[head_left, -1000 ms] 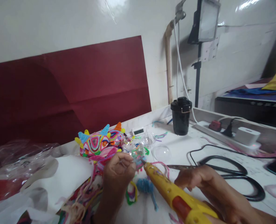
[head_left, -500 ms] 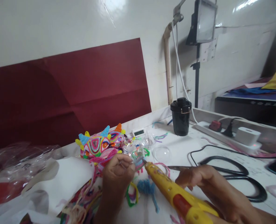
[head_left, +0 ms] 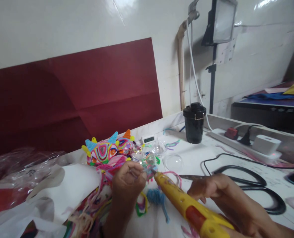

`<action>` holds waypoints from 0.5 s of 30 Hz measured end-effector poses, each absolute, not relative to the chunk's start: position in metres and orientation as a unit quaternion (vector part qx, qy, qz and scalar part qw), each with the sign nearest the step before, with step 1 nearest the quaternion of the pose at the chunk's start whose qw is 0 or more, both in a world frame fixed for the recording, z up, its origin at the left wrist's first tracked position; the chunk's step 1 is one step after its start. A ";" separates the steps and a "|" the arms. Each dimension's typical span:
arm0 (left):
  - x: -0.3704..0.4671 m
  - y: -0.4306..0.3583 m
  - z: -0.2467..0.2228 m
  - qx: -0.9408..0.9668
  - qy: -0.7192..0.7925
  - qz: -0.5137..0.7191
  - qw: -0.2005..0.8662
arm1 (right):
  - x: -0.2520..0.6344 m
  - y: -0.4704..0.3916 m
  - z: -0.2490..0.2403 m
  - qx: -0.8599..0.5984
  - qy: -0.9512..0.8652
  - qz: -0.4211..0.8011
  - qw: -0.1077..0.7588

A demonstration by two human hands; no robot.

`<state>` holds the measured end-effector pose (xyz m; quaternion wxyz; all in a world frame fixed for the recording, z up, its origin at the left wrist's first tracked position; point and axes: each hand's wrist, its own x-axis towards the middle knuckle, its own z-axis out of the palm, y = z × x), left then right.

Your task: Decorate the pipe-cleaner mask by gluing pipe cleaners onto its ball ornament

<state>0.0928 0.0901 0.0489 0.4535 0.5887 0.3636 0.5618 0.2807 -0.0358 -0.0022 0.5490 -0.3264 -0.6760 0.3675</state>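
Around the nozzle of the yellow glue gun [head_left: 179, 199], the work is being bounded at twelve o'clock by the table's raised white rim [head_left: 162, 125], and toward ten o'clock the room is being narrowed by colourful yarn toys [head_left: 103, 152]. A stretch of white tabletop [head_left: 188, 153] is being left at two o'clock, between a clear dome [head_left: 174, 162] and a black cup [head_left: 194, 127]; at three, space is being taken up by black-handled scissors [head_left: 281, 203], and at six by blue yarn [head_left: 155, 196]. The gun's body is being held toward four o'clock, its handle being clasped in the right hand [head_left: 226, 198]. The left hand [head_left: 128, 180] is being kept just beside the nozzle, toward nine, thumb and fingertips curled toward each other; whether anything is being pinched cannot be told. Compared with half a second earlier, toys, cup and left hand are being shown slightly nearer three o'clock, while both hands' poses are being kept.
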 end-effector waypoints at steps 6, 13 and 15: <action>0.094 0.091 0.046 0.593 0.362 0.552 0.461 | 0.278 -0.037 -0.004 -0.346 -0.583 0.424 0.600; 0.093 0.091 0.044 0.608 0.360 0.548 0.447 | 0.274 -0.036 -0.001 -0.341 -0.583 0.402 0.619; 0.093 0.091 0.044 0.612 0.359 0.551 0.439 | 0.274 -0.035 -0.003 -0.323 -0.585 0.403 0.625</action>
